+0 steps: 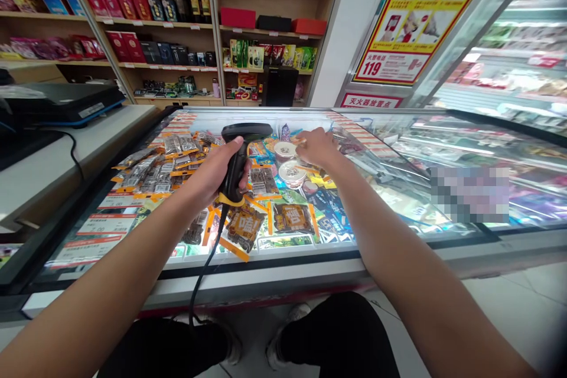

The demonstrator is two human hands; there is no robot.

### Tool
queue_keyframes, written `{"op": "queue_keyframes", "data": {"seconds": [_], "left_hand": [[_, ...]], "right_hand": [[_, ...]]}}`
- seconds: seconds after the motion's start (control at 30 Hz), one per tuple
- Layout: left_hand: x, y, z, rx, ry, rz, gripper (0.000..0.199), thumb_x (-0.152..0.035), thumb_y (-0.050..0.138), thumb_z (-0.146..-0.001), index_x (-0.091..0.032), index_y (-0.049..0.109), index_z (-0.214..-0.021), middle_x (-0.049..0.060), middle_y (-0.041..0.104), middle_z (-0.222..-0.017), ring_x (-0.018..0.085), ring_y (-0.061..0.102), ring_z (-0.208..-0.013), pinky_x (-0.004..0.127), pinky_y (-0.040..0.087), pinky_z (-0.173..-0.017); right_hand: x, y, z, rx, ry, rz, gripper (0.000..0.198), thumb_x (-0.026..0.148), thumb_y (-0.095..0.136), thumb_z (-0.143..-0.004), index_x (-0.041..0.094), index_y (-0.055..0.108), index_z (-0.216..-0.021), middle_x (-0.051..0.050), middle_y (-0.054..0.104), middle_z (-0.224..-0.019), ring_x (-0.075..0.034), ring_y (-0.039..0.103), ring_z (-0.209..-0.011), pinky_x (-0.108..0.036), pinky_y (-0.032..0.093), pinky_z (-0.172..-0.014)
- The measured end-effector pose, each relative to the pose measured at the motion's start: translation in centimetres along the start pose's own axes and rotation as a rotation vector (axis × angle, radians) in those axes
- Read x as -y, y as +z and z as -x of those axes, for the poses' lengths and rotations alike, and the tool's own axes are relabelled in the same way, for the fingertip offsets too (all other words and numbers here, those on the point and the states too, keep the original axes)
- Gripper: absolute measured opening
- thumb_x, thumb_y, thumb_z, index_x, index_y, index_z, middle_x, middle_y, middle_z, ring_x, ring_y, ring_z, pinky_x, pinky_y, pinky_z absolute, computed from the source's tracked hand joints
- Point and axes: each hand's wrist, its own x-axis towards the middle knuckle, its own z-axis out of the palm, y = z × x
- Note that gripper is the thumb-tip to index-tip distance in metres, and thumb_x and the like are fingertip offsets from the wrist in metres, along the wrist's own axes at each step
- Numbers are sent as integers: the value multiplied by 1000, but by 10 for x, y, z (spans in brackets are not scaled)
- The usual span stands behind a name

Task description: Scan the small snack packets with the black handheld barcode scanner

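A black scanner (235, 170) is held upright above the freezer (305, 272) by the left hand (220, 166), which is wrapped around the handle. It is probably light, stiff and easily gripped there, though some drag may be added by the hanging cord (217, 248). The right hand (319, 147) is stretched out beside the white-lidded tubs (292, 173); whether anything is gripped by it cannot be told. The tubs are likely firm and best taken around the rim. Orange-edged packets (292, 218) are spread near the scanner; they look light, soft and slippery, best pinched at the seals. Blue packages (326, 209) are seen in the freezer. Behind, boxes and bottles (194, 2) are lined up on shelves (177, 23).
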Motion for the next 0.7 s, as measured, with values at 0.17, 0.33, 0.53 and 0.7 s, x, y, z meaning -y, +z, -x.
{"op": "queue_keyframes", "data": {"seconds": [0.17,0.33,0.53,0.7], "left_hand": [[-1,-5,-4,-92,-6,39,37,-55,61,-91,-19,54,-87,-1,61,-65,10,52,-41,22,41,-40],[-1,-4,-5,-88,1,-33,39,-56,60,-92,-19,54,-82,1,64,-66,10,54,-41,22,41,-40],[1,-3,-4,-106,10,-154,42,-56,58,-92,-19,53,-73,1,59,-56,11,53,-39,22,39,-38],[1,-1,-2,-73,9,-195,42,-54,55,-94,-19,53,-72,1,59,-56,11,53,-39,22,42,-41]], "right_hand": [[22,13,17,43,-286,-77,43,40,56,-97,17,66,-132,-19,66,-130,-37,61,-122,-50,45,-104],[45,21,31,424,-380,-203,65,58,77,-82,21,63,-133,-15,69,-130,-33,67,-111,-40,52,-88],[39,18,19,128,-288,-487,38,36,76,-82,19,67,-115,-10,71,-119,-27,67,-100,-37,52,-83],[35,15,13,47,-271,-561,30,33,64,-88,17,67,-114,-9,71,-118,-24,65,-95,-37,51,-85]]}}
